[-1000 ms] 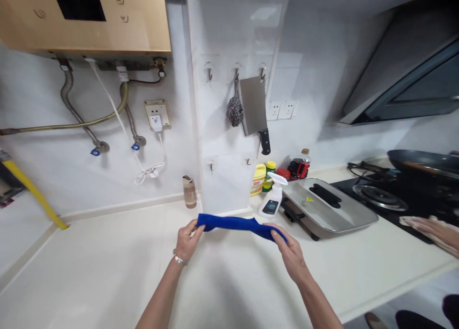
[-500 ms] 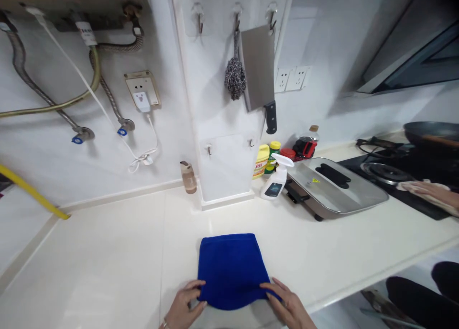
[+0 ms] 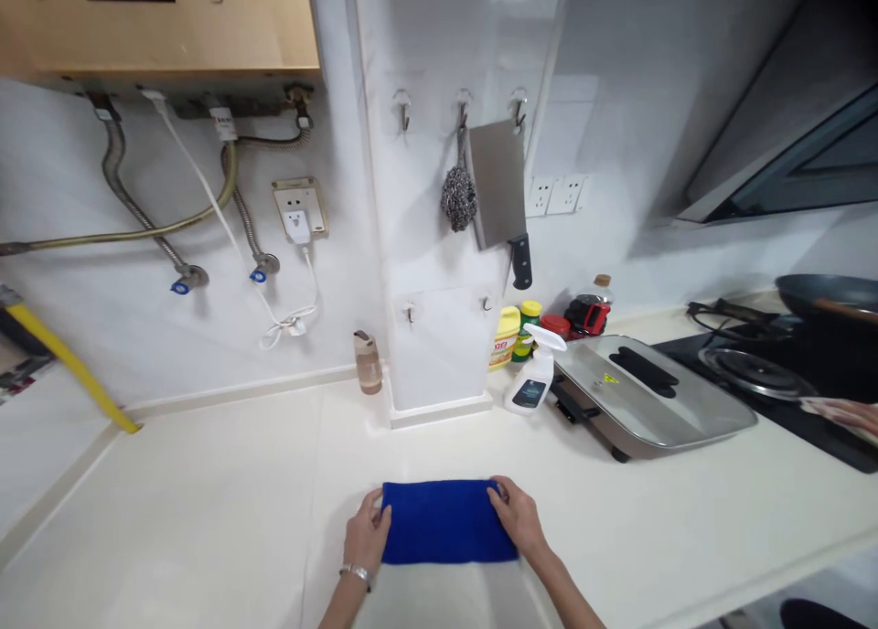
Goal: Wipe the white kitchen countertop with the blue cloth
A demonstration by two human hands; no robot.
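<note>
A blue cloth (image 3: 444, 523) lies folded into a wide rectangle on the white countertop (image 3: 206, 510). My left hand (image 3: 367, 530) pinches its left edge near the upper corner, thumb on top. At the upper right corner, my right hand (image 3: 518, 517) grips the cloth between thumb and fingers. Both wrists come in from the bottom of the view, and the left one wears a metal bracelet (image 3: 357, 574).
Beyond the cloth stand a brown bottle (image 3: 369, 364), a white spray bottle (image 3: 535, 378) and a lidded electric pan (image 3: 658, 400). A cleaver (image 3: 499, 190) and a steel scrubber (image 3: 459, 197) hang on wall hooks. Another person's hand (image 3: 847, 413) rests by the stove at right.
The blue cloth's near edge has been folded up to its far edge, halving its depth. Both my hands moved forward with it. The view has tilted up, and the other person's hand moved right.
</note>
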